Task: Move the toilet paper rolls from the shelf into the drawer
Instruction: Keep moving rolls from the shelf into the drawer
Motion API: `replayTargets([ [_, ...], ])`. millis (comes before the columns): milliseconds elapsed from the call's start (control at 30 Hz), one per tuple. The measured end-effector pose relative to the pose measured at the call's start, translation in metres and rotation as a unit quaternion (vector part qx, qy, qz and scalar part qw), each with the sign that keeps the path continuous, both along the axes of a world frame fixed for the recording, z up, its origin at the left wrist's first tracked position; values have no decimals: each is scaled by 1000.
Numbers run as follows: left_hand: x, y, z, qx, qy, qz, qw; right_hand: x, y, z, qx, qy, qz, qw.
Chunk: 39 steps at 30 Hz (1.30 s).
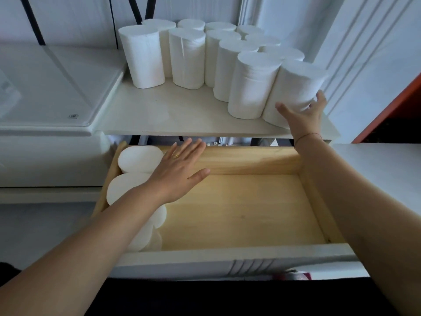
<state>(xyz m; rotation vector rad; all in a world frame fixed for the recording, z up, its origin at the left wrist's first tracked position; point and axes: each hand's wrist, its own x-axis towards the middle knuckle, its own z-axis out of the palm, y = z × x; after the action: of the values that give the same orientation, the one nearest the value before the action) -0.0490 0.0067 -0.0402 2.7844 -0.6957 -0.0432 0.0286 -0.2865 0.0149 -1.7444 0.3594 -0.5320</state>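
- Drawer (239, 208) stood pulled out below the shelf (173, 115); pale wood floor and walls, white front panel (227, 258) nearest the camera
- Drawer contents: toilet paper rolls in the drawer (134, 160) stood on end in a single column along the left wall, back corner to front; at least three round tops showed, the nearer ones partly hidden by the left forearm, so count uncertain
- The rest of the drawer floor, centre and whole right side, was bare wood
- Shelf contents: toilet paper rolls on the shelf (186, 58) stood upright, packed touching one another along the back and down the right side, reaching almost to the front edge at the right; roughly a dozen, the back ones only seen as tops
- Front-left part of the shelf surface was bare, from the front lip back to the rolls
- Right hand (303, 115) was wrapped around the lower part of the front-right roll (296, 87), thumb on its left face, fingers around its right side; roll was upright and appeared to rest on the shelf, close to the front edge
- Left hand (180, 169) was open and flat, fingers together and extended, thumb spread, holding nothing; it hovered over the back-left of the drawer, beside the rear rolls there; contact with them could not be judged
- A ring (175, 155) sat on a left finger, a thin bracelet (306, 136) on the right wrist
- White lidded appliance (45, 92) lay just left of the shelf; white panelled wall closed in the right side
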Motion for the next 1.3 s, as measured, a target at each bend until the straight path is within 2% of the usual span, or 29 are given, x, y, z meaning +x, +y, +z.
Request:
replayTargets([
  [167,-1,-11,-3,-1,1,-14,1000,-12,-2,-11,-58,20,-10,998],
  [433,-1,0,-8,22,-2,21,1000,-29,11,-12,-119,8,96,988],
  [567,1,19,-10,62,-15,85,994,-27,29,-2,-43,-30,108,993],
  [667,3,35,-11,64,9,120,991,-31,37,1,-30,-40,100,994],
  [767,3,42,-12,52,20,134,989,-44,45,-1,-33,-44,145,988],
  [900,4,46,-11,52,22,133,990,-66,65,-7,-45,-23,249,967],
  [1067,1,52,-10,57,23,129,990,-84,92,-35,-58,74,403,911],
  [1200,-2,56,-10,62,22,118,991,-77,100,-64,-67,147,444,881],
  [1300,-3,56,-11,61,23,123,990,-67,104,-83,-109,175,437,876],
])
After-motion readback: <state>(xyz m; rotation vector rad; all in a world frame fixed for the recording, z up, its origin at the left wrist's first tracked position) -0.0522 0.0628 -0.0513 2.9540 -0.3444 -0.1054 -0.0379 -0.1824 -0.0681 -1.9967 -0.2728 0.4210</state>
